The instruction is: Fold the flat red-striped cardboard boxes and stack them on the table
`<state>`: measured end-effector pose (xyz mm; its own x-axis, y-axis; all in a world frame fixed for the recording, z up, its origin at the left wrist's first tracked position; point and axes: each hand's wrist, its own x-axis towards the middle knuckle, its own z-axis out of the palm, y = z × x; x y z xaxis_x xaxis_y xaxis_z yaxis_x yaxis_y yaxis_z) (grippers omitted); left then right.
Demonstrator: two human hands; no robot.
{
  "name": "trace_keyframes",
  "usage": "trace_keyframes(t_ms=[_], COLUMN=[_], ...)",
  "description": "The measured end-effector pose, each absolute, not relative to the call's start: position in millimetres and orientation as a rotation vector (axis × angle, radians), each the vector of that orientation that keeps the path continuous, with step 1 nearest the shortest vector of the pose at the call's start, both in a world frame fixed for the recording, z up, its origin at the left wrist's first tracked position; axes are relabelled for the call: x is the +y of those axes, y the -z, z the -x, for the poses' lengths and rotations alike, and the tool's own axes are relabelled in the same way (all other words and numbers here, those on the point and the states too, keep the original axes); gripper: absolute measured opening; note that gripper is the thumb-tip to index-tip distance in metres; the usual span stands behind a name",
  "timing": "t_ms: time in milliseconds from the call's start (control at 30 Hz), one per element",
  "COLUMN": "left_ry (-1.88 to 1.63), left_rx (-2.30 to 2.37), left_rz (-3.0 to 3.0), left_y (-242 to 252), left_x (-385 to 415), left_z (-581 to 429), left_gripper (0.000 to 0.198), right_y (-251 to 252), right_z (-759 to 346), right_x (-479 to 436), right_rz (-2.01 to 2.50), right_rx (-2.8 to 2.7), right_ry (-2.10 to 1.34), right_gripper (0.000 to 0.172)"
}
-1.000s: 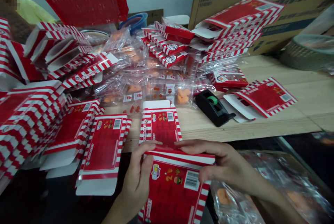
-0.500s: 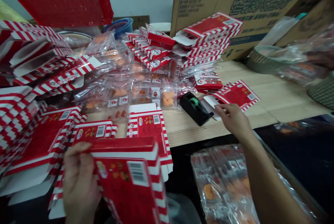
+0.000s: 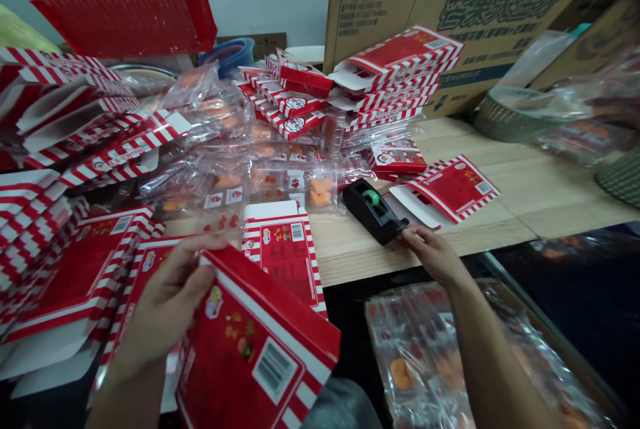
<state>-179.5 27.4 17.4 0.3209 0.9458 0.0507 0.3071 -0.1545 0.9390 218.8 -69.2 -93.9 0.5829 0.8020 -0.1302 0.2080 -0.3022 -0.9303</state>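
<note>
A red carton with white stripes and a barcode (image 3: 260, 342) is tilted in my left hand (image 3: 175, 289), whose fingers and thumb grip its upper left corner. My right hand (image 3: 433, 256) is closed in a pinch at the cutter end of a black tape dispenser (image 3: 370, 209). A green roll sits in the dispenser. Whatever lies between those right fingertips is too small to make out. Just behind that hand, a flat carton with its white flap open (image 3: 453, 189) rests on the wooden table. Another striped carton (image 3: 287, 256) lies partly behind the held one.
Stacks of striped cartons (image 3: 85, 269) fill the left side. More cartons (image 3: 395, 69) are piled before a large cardboard box (image 3: 390, 2). Clear-wrapped orange pieces (image 3: 320, 189) cover the table's middle. Below its edge lie more clear packs (image 3: 415, 349). A green basket (image 3: 500, 119) stands at right.
My right hand has moved left and nearer, from the open carton's flap to the dispenser's cutter end. My left hand has turned the held carton clockwise and shifted right.
</note>
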Motion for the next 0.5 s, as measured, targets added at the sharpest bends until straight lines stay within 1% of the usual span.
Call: trace_keyframes(t_ms=[67, 133, 233, 300, 400, 467, 500], left_ry=[-0.746, -0.589, -0.389, -0.325, -0.270, -0.242, -0.228], left_rx=[1.035, 0.927, 0.771, 0.711, 0.692, 0.684, 0.677], left_rz=[-1.782, -1.868, -1.858, -1.804, -1.753, -1.736, -1.731], left_y=[-17.2, -18.4, -21.9, -23.1, -21.5, -19.6, -19.1], left_x=[23.3, 17.5, 8.0, 3.2, -0.8, -3.1, -4.5], left_z=[163.7, 152.3, 141.8, 136.8, 129.7, 124.8, 122.5], left_gripper=[0.014, 0.015, 0.019, 0.020, 0.020, 0.020, 0.021], right_y=[103.6, 107.4, 95.3, 71.6, 16.9, -20.2, -35.3], right_z=[-216.4, -212.2, -198.8, -182.1, -146.2, -120.2, -108.5], right_x=[-68.5, -66.2, -66.7, -73.4, -91.3, -101.5, -104.2], right_rz=[1.880, 1.951, 2.001, 1.968, 1.825, 1.621, 1.537], right_rx=[-0.809, -0.786, -0.806, -0.891, -1.170, -1.580, -1.755], right_ry=[-0.669, -0.606, -0.608, -0.705, -0.976, -1.243, -1.282], right_gripper=[0.034, 0.027, 0.030, 0.032, 0.029, 0.025, 0.024])
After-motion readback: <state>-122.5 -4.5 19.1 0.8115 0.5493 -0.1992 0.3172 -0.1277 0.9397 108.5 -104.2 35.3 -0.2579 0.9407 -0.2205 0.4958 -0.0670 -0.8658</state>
